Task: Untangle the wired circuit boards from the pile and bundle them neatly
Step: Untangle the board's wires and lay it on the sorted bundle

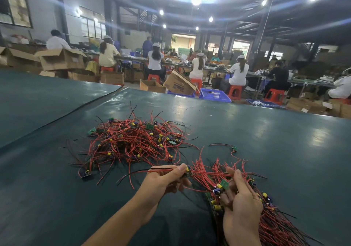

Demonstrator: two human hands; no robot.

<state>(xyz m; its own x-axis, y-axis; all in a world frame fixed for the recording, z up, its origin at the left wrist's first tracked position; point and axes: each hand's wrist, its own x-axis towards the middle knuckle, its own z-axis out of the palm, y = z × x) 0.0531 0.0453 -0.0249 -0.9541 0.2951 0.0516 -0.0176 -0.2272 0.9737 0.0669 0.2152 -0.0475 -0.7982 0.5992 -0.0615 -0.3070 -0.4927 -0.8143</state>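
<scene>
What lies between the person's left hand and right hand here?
In the head view, red wires run from the small circuit board pinched in the left hand across to the bundle of wired boards gripped by the right hand.

You can pass over the bench (pixel 275 132) right of the pile (pixel 133 141); only one stray board (pixel 234 148) lies there.
</scene>
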